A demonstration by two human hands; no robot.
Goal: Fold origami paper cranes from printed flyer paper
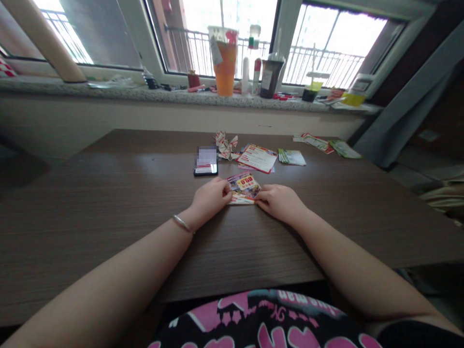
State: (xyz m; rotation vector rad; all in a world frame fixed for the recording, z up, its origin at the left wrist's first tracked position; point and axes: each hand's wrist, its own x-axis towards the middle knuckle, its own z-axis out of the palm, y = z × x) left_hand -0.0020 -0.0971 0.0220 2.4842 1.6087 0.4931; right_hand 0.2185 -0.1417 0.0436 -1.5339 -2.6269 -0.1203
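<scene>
On table [108, 203], centre: folded flyer [244, 185] lay flat between both hands.
Left hand [210, 197]: curled, pinched the flyer's left edge.
Right hand [280, 202]: curled, fingertips gripped the flyer's right corner.
Beyond flyer: phone [206, 163], paper crane [225, 144].

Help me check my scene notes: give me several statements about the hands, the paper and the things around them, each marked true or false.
1. Both the left hand and the right hand touch the small colourful printed paper sheet on the brown wooden table. True.
2. The black smartphone lies in the left hand. False: it lies on the table beyond the hands, untouched.
3. A thin silver bangle sits on the left wrist. True.
4. The tall orange plastic cup stands on the table beside the paper sheet. False: it stands on the speckled stone windowsill.
</scene>
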